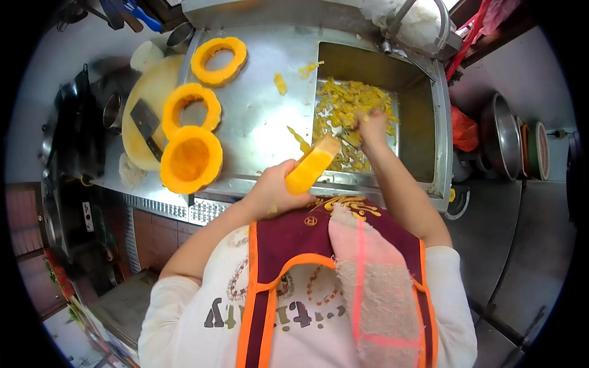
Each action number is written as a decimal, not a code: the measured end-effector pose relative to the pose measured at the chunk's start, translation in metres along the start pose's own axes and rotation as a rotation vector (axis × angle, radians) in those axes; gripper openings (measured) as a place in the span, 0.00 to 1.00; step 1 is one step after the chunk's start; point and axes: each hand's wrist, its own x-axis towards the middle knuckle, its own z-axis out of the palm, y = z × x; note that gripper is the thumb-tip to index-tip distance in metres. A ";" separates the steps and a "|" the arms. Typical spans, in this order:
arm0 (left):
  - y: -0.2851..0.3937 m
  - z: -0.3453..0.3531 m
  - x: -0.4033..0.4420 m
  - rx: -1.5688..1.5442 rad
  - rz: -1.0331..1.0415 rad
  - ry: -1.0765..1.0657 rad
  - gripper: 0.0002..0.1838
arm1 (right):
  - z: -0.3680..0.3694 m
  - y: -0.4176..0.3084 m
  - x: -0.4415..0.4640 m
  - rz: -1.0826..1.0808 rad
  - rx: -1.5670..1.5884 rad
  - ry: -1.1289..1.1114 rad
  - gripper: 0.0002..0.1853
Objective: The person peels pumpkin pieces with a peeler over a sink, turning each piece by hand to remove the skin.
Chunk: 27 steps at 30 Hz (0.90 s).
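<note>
My left hand (pixel 275 191) is wrapped around a thick orange pumpkin piece (pixel 310 167), held tilted over the front edge of the sink. My right hand (pixel 373 130) is closed above the sink, to the right of that piece. It grips a small thin tool that looks like a peeler (pixel 347 141); most of its handle is hidden by the fingers. Beneath both, a heap of yellow-green peelings (pixel 353 101) covers part of the sink (pixel 417 116). Two pumpkin rings (pixel 235 69) and a hollowed pumpkin base (pixel 189 161) rest on the metal counter to the left.
A cleaver (pixel 146 122) lies on a round cutting board (pixel 136 147) at the left. Scraps of peel (pixel 280 84) dot the steel counter (pixel 264 122). A tap (pixel 392 37) rises behind the sink. At the right stand a large metal bowl (pixel 504 136) and a red bag (pixel 464 130).
</note>
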 end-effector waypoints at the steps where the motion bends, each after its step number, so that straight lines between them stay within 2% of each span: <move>1: -0.007 0.000 0.002 -0.050 0.032 0.021 0.23 | -0.008 0.004 0.014 0.116 0.024 -0.083 0.22; 2: -0.014 0.000 0.004 -0.108 0.054 0.039 0.23 | -0.003 -0.001 0.018 0.103 0.100 -0.121 0.21; 3: -0.013 0.003 -0.014 -0.176 -0.039 -0.003 0.23 | -0.009 0.004 -0.006 0.183 0.158 -0.133 0.21; 4: -0.016 0.001 -0.007 -0.221 -0.056 -0.003 0.24 | -0.008 -0.007 -0.007 0.177 0.232 -0.160 0.20; 5: -0.018 0.000 0.001 -0.269 -0.065 -0.001 0.24 | 0.001 -0.030 -0.019 0.125 0.239 -0.186 0.20; 6: -0.024 0.004 0.007 -0.211 0.027 0.043 0.24 | 0.020 -0.055 -0.046 0.076 0.246 -0.211 0.21; 9: -0.011 0.000 0.012 -0.237 0.006 0.052 0.22 | 0.053 -0.063 -0.084 -0.064 0.180 -0.291 0.21; 12: 0.014 -0.015 0.013 -0.323 -0.164 0.026 0.21 | 0.060 -0.063 -0.091 -0.157 0.108 -0.334 0.21; 15: 0.023 -0.014 0.018 -0.209 -0.303 0.035 0.20 | 0.062 -0.063 -0.098 -0.195 0.028 -0.378 0.22; 17: 0.014 -0.004 0.021 -0.104 -0.179 0.136 0.20 | 0.063 -0.062 -0.100 -0.229 -0.006 -0.415 0.22; 18: 0.010 -0.001 0.021 -0.050 -0.116 0.188 0.20 | 0.062 -0.053 -0.089 -0.297 0.022 -0.309 0.22; 20: 0.007 -0.001 0.017 0.025 -0.135 0.179 0.20 | 0.052 -0.032 -0.045 -0.106 0.097 -0.216 0.19; 22: 0.007 -0.003 0.011 0.077 -0.097 0.171 0.20 | 0.021 -0.016 -0.008 -0.249 -0.139 0.099 0.12; 25: 0.005 -0.003 0.004 0.108 -0.031 0.180 0.21 | -0.006 -0.026 0.002 0.116 0.139 -0.166 0.11; 26: 0.008 -0.002 0.005 0.116 -0.041 0.185 0.21 | -0.006 -0.029 0.000 0.125 0.151 -0.222 0.17; 27: 0.010 -0.001 0.007 0.125 -0.046 0.193 0.22 | 0.008 -0.049 -0.023 0.074 0.133 -0.227 0.19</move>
